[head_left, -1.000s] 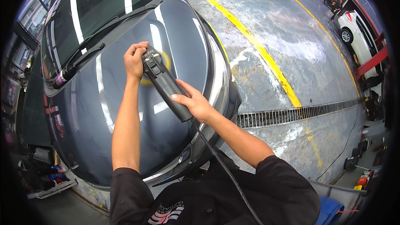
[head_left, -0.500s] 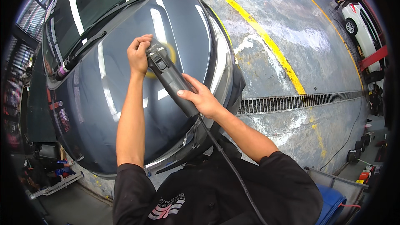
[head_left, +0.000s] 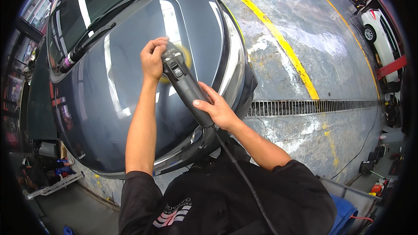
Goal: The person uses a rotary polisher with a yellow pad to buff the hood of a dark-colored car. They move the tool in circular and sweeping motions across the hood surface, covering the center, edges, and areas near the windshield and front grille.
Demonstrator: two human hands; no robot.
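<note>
A black car polisher (head_left: 187, 85) with a yellow pad (head_left: 187, 56) rests against the glossy dark grey car hood (head_left: 139, 117). The pad looks blurred, and the polisher's head hides much of it. My left hand (head_left: 153, 59) is closed on the side of the polisher's head, fingers curled. Around the rear of the body wraps my right hand (head_left: 217, 108), its thumb on top. A black power cord (head_left: 235, 161) runs from the polisher's end down over my dark shirt.
A purple-banded dark cylinder (head_left: 69, 62) lies by the windshield's base. The headlight (head_left: 233, 56) borders the hood on the right. Beyond are a yellow floor line (head_left: 278, 35), a drain grate (head_left: 287, 107) and a white car (head_left: 381, 35). A cart with blue cloth (head_left: 344, 213) stands lower right.
The polisher and both hands have shifted slightly right and a little down in the picture. The view itself has moved a bit too. Both hands keep their hold.
</note>
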